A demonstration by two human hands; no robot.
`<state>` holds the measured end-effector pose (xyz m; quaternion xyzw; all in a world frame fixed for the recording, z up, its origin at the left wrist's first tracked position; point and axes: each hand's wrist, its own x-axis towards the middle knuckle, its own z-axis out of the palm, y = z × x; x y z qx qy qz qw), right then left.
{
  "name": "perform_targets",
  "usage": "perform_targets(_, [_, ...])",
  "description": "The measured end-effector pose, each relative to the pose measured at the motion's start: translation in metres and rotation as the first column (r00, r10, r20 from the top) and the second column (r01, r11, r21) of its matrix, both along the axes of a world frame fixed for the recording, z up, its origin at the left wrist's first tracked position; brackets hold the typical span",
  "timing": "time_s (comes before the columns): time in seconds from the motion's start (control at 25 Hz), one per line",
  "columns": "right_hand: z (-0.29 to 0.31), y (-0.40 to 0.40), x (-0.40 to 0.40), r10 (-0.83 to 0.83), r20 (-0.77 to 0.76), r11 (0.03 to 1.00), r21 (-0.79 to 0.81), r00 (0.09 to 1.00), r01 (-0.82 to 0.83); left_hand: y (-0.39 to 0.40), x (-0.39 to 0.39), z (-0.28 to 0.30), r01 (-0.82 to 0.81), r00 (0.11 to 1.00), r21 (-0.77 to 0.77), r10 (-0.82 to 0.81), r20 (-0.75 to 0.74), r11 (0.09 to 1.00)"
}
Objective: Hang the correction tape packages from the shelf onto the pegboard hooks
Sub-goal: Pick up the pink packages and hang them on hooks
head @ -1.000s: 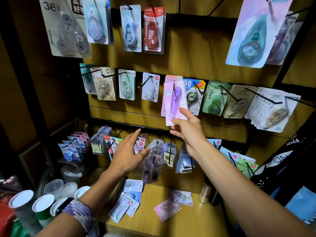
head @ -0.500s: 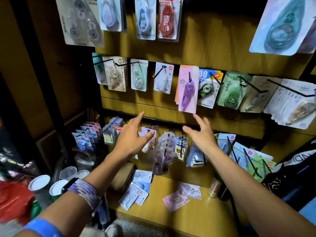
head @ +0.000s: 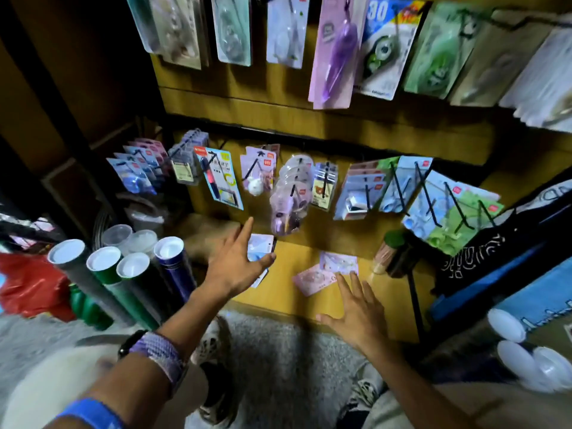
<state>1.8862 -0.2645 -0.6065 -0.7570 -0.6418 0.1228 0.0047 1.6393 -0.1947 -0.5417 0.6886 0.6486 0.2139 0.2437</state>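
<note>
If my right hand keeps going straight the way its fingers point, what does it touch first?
Most likely the pink package lying flat on the shelf, just ahead of the right hand's fingertips; depth is hard to judge, so the hand may be above it.

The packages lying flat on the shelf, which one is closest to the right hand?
The pink package, just beyond the right hand; its neighbour lies farther back, and the blue one is by the left hand.

At eight o'clock I see capped tubes (head: 130, 274) standing beside a red bag (head: 28, 283); grey carpet (head: 278, 366) lies at six o'clock.
</note>
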Motion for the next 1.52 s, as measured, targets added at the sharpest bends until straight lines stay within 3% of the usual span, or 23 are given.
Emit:
perform_targets(0.24, [-0.103, 0.04, 0.026, -0.104, -0.138, 0.97, -0.232, 0.985, 0.07, 0.029, 0.038, -0.116, 0.038, 0.997, -0.212, -0.051, -0.056, 0.977])
perform_targets(0.48, [-0.205, 0.125, 0.043, -0.078, -0.191, 0.92, -0.392, 0.979, -0.003, 0.088, 0.068, -0.23, 0.094, 0.989, -0.404, -0.132, -0.065, 0.91])
perform_targets(0.64, [-0.236, 0.195, 0.045, 0.058, -0.138, 0.934, -0.343, 0.989, -0.102, 0.127, 0.072, -0.268, 0.134, 0.983, -0.464, -0.176, -0.048, 0.876])
perform_targets(0.84, [-0.249, 0.259, 0.051, 0.096, -0.006, 0.938, -0.335, 0.995, -0.093, 0.148, 0.077, -0.297, 0.176, 0.982, -0.512, -0.188, 0.029, 0.841])
perform_targets(0.96, [-0.257, 0.245, 0.055, 0.076, 0.002, 0.938, -0.338, 0.997, -0.071, 0.151, 0.083, -0.298, 0.202, 0.977, -0.484, -0.21, 0.039, 0.851])
perform_targets(1.12, [-0.267, 0.182, 0.041, 0.153, -0.061, 0.952, -0.26, 0.986, -0.164, 0.144, 0.09, -0.302, 0.175, 0.984, -0.462, -0.162, 0.069, 0.87])
perform_targets(1.24, [-0.274, 0.142, 0.019, 0.152, -0.133, 0.955, -0.234, 0.979, -0.18, 0.118, 0.097, -0.331, 0.267, 0.937, -0.516, -0.345, -0.059, 0.814])
perform_targets(1.32, [-0.276, 0.13, 0.009, 0.17, -0.147, 0.962, -0.187, 0.974, -0.197, 0.094, 0.102, -0.349, 0.307, 0.875, -0.471, -0.44, -0.203, 0.827])
perform_targets(1.4, [-0.272, 0.13, 0.006, 0.171, -0.187, 0.962, -0.182, 0.967, -0.205, 0.076, 0.107, -0.355, 0.256, 0.881, -0.372, -0.373, -0.29, 0.892])
perform_targets(1.52, [-0.268, 0.141, 0.016, 0.038, -0.183, 0.996, -0.068, 0.982, -0.052, 0.063, 0.106, -0.362, 0.207, 0.912, -0.248, -0.278, -0.303, 0.947])
